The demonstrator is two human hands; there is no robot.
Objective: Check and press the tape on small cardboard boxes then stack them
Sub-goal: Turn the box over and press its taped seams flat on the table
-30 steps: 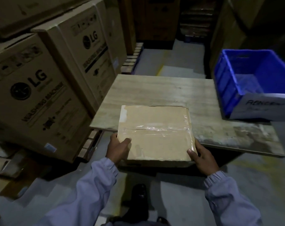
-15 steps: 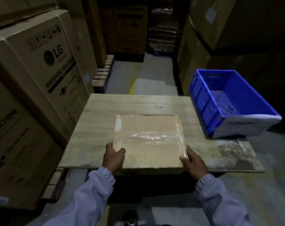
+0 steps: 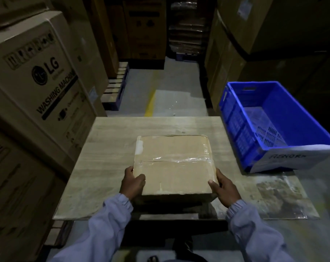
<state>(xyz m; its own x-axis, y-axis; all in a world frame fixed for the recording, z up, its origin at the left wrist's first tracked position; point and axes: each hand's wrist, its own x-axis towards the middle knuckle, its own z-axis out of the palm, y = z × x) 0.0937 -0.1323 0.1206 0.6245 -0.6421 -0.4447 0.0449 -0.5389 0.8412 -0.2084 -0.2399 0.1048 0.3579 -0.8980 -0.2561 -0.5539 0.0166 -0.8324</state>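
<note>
A flat square cardboard box (image 3: 173, 163) lies over the near middle of a pale wooden table (image 3: 107, 157). Clear shiny tape (image 3: 179, 159) runs across its top along the centre seam and wraps the right edge. My left hand (image 3: 132, 183) grips the box's near left corner, thumb on top and fingers round the side. My right hand (image 3: 223, 188) grips the near right corner the same way. Whether the box rests on the table or hovers just above it is unclear.
A blue plastic crate (image 3: 273, 125) with a white paper label stands at the table's right side. Large washing-machine cartons (image 3: 37, 87) are stacked close on the left. More cartons (image 3: 236, 44) rise at the right and back. A narrow aisle with a yellow floor line (image 3: 151, 103) runs ahead.
Both hands have carried the box forward from beyond the table's near edge to over the tabletop. The view has swung, so the crate and cartons shifted in the picture.
</note>
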